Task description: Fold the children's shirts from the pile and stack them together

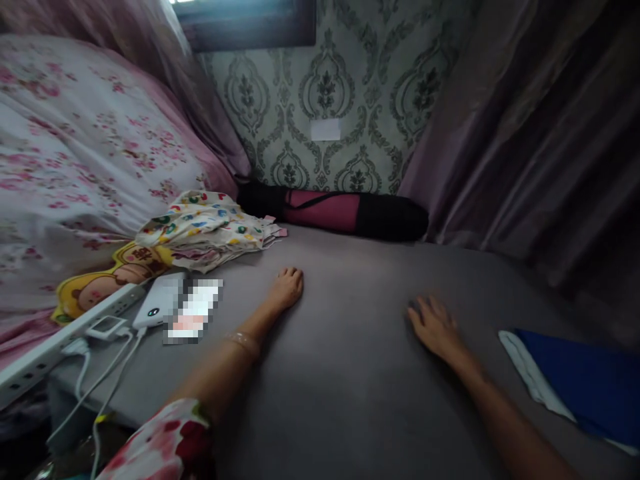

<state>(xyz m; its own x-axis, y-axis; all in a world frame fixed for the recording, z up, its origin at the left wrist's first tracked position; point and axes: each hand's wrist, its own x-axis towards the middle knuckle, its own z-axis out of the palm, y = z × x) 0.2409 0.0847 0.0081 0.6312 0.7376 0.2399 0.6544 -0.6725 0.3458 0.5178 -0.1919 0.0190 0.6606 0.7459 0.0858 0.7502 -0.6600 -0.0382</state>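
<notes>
My left hand [289, 287] rests palm down on the grey sheet-covered surface [340, 373], fingers laid against it, with nothing visible in its grasp. A bracelet [243, 341] circles that forearm. To the right, my right hand [434, 325] is slightly blurred over the same surface, its fingers spread and holding nothing. A folded blue cloth with a pale edge [580, 380] lies to the right of it. Left of my left hand are a white power bank [161, 300] and a pixelated flat item [194, 313].
A power strip [70, 343] with white cables runs along the left edge. Behind it lie a yellow cartoon cushion [115, 277] and a crumpled patterned cloth [215, 223]. A black and maroon long bag [333, 212] stretches along the wall, between curtains [530, 133].
</notes>
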